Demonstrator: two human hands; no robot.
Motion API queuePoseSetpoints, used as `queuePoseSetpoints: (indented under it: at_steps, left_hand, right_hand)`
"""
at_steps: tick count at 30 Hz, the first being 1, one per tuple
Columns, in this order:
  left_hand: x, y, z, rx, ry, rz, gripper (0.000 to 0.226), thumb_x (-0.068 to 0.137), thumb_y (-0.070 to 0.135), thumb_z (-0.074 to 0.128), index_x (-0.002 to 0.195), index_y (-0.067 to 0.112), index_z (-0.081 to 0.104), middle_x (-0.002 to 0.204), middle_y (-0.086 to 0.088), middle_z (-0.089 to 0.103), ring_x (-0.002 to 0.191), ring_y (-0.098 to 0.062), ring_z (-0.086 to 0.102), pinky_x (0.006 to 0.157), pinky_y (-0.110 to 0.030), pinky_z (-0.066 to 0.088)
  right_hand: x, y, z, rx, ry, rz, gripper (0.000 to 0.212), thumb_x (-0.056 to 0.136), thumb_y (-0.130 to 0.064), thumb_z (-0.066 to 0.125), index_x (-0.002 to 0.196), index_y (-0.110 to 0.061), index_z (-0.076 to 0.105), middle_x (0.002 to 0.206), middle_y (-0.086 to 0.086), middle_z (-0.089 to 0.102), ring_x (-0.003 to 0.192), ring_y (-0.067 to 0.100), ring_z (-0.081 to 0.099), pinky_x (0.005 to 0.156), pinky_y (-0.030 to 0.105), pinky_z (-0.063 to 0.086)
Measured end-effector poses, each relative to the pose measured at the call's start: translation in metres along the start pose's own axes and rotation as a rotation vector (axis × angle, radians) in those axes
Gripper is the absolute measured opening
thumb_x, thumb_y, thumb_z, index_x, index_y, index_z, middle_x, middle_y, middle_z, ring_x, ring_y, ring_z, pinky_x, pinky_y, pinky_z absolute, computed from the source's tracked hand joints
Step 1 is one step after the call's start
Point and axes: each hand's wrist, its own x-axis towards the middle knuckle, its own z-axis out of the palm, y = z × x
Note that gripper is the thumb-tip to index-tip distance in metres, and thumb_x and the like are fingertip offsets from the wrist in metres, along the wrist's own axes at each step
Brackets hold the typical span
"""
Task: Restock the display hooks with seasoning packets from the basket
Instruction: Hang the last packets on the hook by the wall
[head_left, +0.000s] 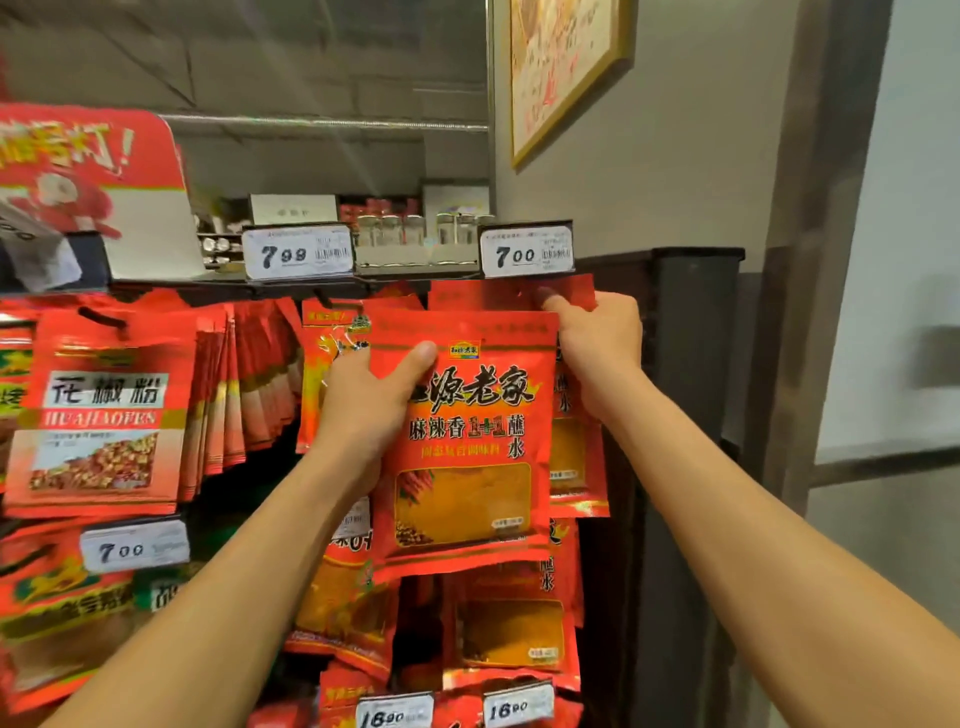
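Display rack (696, 322): dark upright at 3 o'clock of the work area, rows of red packets hung on hooks. Basket not in view.

Huajiao powder packets (104, 415): thick stack at 9 o'clock, hanging in place, not involved.

Seasoning packet (467, 441) in hand: red, yellow window low on its face, held flat against the rack in front of the hung packets (576, 457) of the same kind. Its top edge sits below the 7.00 price tag (527, 252).

Left hand (371, 400): grasping the packet's left edge, thumb across the front, fingers behind.

Right hand (597, 343): at 1 o'clock of the packet, fingers curled round the top right corner of the hung packets behind it, index finger extended up toward the spot under the tag. The hook itself is hidden behind the packets and the tag.

Risks, as judged:
- Hang hole misses the hook tip, since the tip cannot be seen from here; the packet would slip once the left hand lets go.
- One-sided grasp on the left edge lets the packet swing or tilt, so the hole goes askew.
- Pushing hard against the crowded row could knock a hung packet off its hook.
- The tag overhangs the hook; lifting too high could catch and dislodge it.
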Motion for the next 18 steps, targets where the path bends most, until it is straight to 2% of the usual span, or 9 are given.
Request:
queuePoseSetpoints:
  at_steps: [2, 5, 9, 13, 16, 18]
  left_hand:
    - [0.000, -0.002, 0.000, -0.010, 0.018, -0.021, 0.009, 0.089, 0.031, 0.076, 0.081, 0.030, 0.078, 0.082, 0.002, 0.079, 0.071, -0.016, 0.076, 0.056, -0.031, 0.059]
    - [0.002, 0.000, 0.000, -0.018, 0.025, -0.035, 0.011, 0.089, 0.029, 0.076, 0.087, 0.019, 0.075, 0.080, 0.001, 0.079, 0.068, -0.016, 0.076, 0.052, -0.029, 0.057]
    - [0.003, 0.002, 0.002, -0.008, 0.000, -0.016, 0.011, 0.089, 0.029, 0.076, 0.089, 0.019, 0.074, 0.081, 0.000, 0.079, 0.070, -0.018, 0.077, 0.053, -0.030, 0.058]
    - [0.005, 0.002, 0.002, -0.044, 0.002, -0.024, 0.008, 0.090, 0.028, 0.075, 0.086, 0.020, 0.074, 0.080, 0.000, 0.079, 0.067, -0.018, 0.076, 0.051, -0.029, 0.057]
    - [0.006, 0.001, 0.001, -0.036, -0.007, -0.033, 0.009, 0.090, 0.028, 0.075, 0.087, 0.020, 0.073, 0.082, -0.002, 0.079, 0.070, -0.020, 0.077, 0.054, -0.033, 0.060]
    - [0.006, -0.001, 0.000, -0.040, -0.007, -0.037, 0.008, 0.090, 0.027, 0.074, 0.088, 0.019, 0.073, 0.083, -0.002, 0.079, 0.071, -0.020, 0.077, 0.057, -0.034, 0.061]
  right_hand:
    - [0.004, 0.000, 0.000, -0.013, 0.016, -0.012, 0.035, 0.082, -0.041, 0.076, 0.048, -0.035, 0.067, 0.054, -0.014, 0.063, 0.059, 0.014, 0.060, 0.060, 0.034, 0.047]
    - [0.009, 0.002, -0.002, -0.024, 0.042, -0.017, 0.037, 0.082, -0.046, 0.077, 0.054, -0.023, 0.069, 0.065, -0.007, 0.071, 0.069, 0.019, 0.070, 0.065, 0.038, 0.054]
    - [0.010, 0.004, -0.005, -0.064, -0.027, -0.004, 0.034, 0.081, -0.046, 0.078, 0.053, -0.028, 0.071, 0.060, -0.009, 0.070, 0.066, 0.018, 0.069, 0.060, 0.036, 0.053]
    - [0.013, 0.001, -0.008, 0.008, -0.018, 0.023, 0.031, 0.082, -0.044, 0.079, 0.062, -0.020, 0.073, 0.069, -0.003, 0.075, 0.071, 0.022, 0.074, 0.072, 0.046, 0.062]
    - [0.012, -0.003, -0.005, -0.064, -0.041, -0.012, 0.036, 0.081, -0.047, 0.078, 0.058, -0.021, 0.071, 0.060, -0.010, 0.071, 0.063, 0.015, 0.068, 0.061, 0.035, 0.052]
    - [0.012, -0.005, -0.004, -0.098, -0.043, -0.017, 0.038, 0.080, -0.049, 0.078, 0.057, -0.021, 0.071, 0.059, -0.010, 0.069, 0.062, 0.013, 0.065, 0.060, 0.033, 0.049]
